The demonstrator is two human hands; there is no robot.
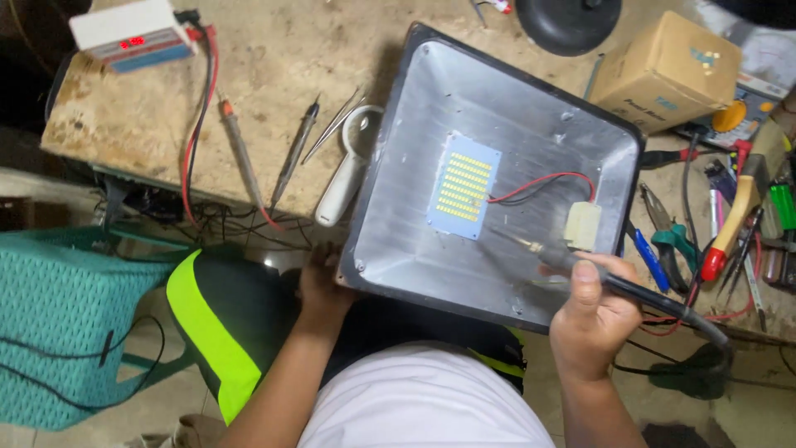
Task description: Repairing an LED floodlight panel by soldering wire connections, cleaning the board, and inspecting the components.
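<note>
A grey metal floodlight housing (531, 108) lies tilted over the bench edge, inside facing up. In its middle sits a white LED board (463, 187) with rows of yellow chips; red and black wires (543, 181) run from it to a small cream block (582, 226). My right hand (593, 315) holds a black-handled soldering iron (630, 290), its metal tip (510, 238) resting near the board's lower right corner. My left hand (322, 282) grips the housing's near left corner from below.
On the worn bench lie a white magnifier (347, 174), tweezers (332, 126), probes with red and black leads (240, 153), a white meter box with a red display (133, 35), a cardboard box (667, 70) and several pliers and screwdrivers (721, 224). A teal woven chair (58, 323) stands at left.
</note>
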